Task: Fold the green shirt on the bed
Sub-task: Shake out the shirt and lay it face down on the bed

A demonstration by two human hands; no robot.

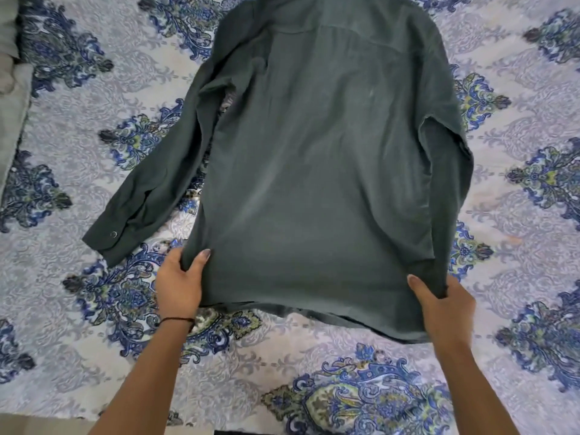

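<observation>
Green shirt (329, 183) lay back-up on the bed (94, 309), its hem corners pinched in my left hand (180, 284) and right hand (439, 309), thumbs on top. Judged best: draw both corners evenly taut, flattening the back before folding. Count: one shirt, two sleeves (147, 183), one visible cuff button (113, 234), two hands.

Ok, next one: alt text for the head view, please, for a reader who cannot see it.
A person's left hand and right hand each grip a bottom corner of a green shirt spread on a blue-and-white patterned bedspread, collar end away from the camera. One sleeve stretches out to the left; the other lies along the shirt's right side.
</observation>
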